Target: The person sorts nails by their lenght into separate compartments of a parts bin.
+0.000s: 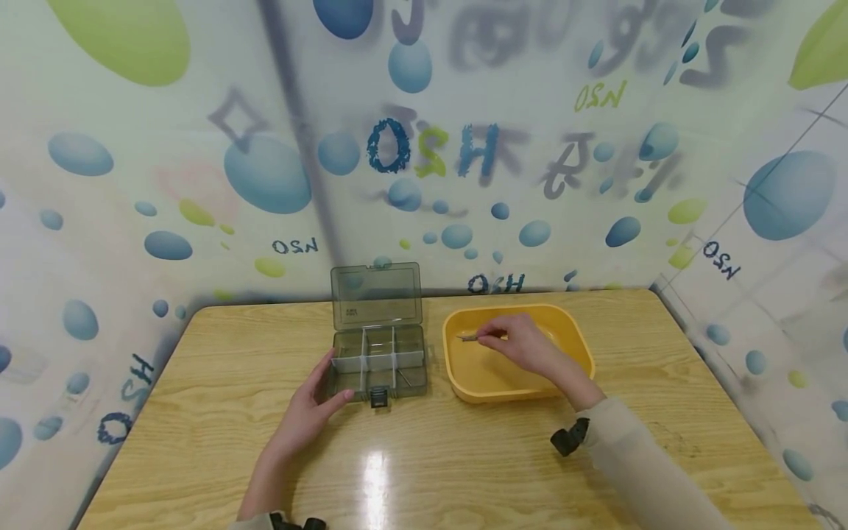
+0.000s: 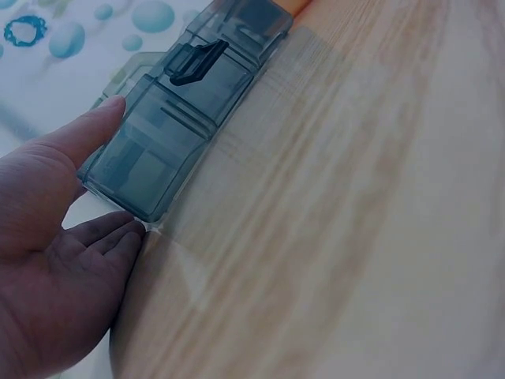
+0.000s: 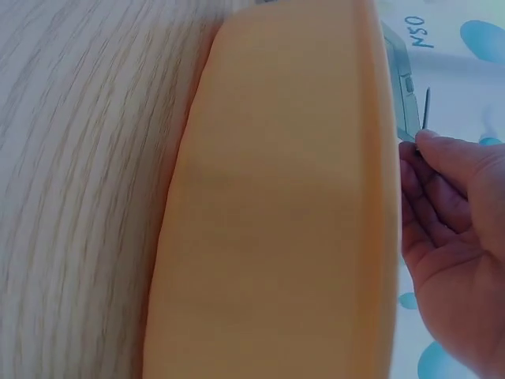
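A grey see-through compartment box stands on the table with its lid raised at the back. My left hand rests against its left side, thumb on the front corner and fingers spread along the side wall. In the left wrist view the thumb lies straight against the box. My right hand pinches a thin metal nail-like piece between thumb and fingertips, over the yellow basin. The piece points up past the fingertips in the right wrist view. One slim piece lies in the box's front right compartment.
The wooden table ends at a wall hanging with blue and green drops. A black latch sits at the middle of the box's front. The basin is just right of the box, its wall filling much of the right wrist view.
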Demonstrator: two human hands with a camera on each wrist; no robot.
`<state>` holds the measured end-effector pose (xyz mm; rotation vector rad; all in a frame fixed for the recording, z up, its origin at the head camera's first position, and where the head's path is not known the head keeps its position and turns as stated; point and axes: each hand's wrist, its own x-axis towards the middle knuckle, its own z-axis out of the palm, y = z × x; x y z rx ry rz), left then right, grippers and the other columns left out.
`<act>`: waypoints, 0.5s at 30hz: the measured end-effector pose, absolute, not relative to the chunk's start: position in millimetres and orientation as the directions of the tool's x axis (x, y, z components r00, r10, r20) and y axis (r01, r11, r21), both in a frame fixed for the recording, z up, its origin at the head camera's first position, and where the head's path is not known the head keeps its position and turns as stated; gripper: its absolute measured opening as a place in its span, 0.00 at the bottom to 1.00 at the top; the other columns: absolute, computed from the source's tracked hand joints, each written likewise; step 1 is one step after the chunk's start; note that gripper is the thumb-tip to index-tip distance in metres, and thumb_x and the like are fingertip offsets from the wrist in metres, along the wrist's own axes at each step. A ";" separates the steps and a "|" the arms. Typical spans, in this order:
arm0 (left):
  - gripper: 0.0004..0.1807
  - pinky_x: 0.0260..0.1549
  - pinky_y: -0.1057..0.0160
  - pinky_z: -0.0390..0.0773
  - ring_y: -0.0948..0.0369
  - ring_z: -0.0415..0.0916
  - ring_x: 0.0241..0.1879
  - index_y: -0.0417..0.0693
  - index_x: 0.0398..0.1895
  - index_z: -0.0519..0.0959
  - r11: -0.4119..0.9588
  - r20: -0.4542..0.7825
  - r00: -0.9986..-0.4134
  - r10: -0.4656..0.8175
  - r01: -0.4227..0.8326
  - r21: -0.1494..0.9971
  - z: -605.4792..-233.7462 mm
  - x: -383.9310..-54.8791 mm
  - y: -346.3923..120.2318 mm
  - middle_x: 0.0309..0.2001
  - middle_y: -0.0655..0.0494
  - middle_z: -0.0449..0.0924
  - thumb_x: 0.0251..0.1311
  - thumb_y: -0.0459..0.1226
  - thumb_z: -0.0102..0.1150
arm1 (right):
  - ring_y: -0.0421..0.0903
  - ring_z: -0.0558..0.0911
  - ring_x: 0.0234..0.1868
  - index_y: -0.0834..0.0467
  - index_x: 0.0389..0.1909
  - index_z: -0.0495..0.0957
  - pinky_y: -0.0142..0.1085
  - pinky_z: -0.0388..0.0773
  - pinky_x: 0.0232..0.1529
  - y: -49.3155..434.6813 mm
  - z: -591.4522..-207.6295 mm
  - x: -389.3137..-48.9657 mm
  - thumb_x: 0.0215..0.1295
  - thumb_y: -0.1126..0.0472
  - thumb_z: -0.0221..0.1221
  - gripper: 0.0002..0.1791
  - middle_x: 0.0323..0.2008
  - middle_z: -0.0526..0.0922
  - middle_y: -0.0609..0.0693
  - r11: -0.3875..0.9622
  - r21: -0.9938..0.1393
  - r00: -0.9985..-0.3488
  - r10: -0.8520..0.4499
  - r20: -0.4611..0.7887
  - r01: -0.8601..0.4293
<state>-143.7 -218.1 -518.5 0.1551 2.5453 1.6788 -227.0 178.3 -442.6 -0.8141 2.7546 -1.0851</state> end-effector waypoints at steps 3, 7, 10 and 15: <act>0.47 0.71 0.73 0.49 0.45 0.43 0.79 0.48 0.83 0.51 0.395 -0.022 -0.991 0.130 0.031 0.918 -518.4 -143.2 -217.7 0.81 0.42 0.47 0.68 0.44 0.67 | 0.45 0.85 0.40 0.61 0.43 0.88 0.41 0.85 0.43 172.9 -441.9 -224.6 0.70 0.65 0.65 0.06 0.38 0.89 0.48 0.590 -0.667 -0.856 -0.497 0.145 -0.455; 0.46 0.74 0.66 0.48 0.44 0.43 0.79 0.47 0.83 0.52 0.394 -0.014 -0.992 0.128 0.038 0.918 -517.8 -142.4 -217.1 0.81 0.41 0.48 0.68 0.43 0.67 | 0.45 0.85 0.40 0.62 0.42 0.88 0.39 0.85 0.42 164.4 -442.9 -222.8 0.70 0.66 0.65 0.06 0.38 0.89 0.48 0.567 -0.685 -0.851 -0.502 0.152 -0.457; 0.46 0.74 0.67 0.48 0.44 0.43 0.79 0.46 0.83 0.52 0.382 -0.009 -0.991 0.130 0.041 0.923 -517.3 -142.3 -216.9 0.81 0.40 0.48 0.69 0.42 0.66 | 0.45 0.85 0.40 0.63 0.43 0.88 0.38 0.85 0.41 157.9 -444.5 -223.2 0.71 0.66 0.64 0.06 0.38 0.89 0.49 0.550 -0.697 -0.844 -0.516 0.150 -0.460; 0.45 0.71 0.73 0.48 0.45 0.42 0.79 0.47 0.83 0.52 0.373 -0.014 -0.991 0.131 0.036 0.927 -516.8 -142.6 -216.8 0.81 0.41 0.48 0.69 0.43 0.66 | 0.45 0.85 0.41 0.63 0.43 0.88 0.38 0.85 0.43 146.6 -445.2 -222.8 0.71 0.67 0.64 0.06 0.38 0.89 0.49 0.525 -0.716 -0.836 -0.527 0.152 -0.461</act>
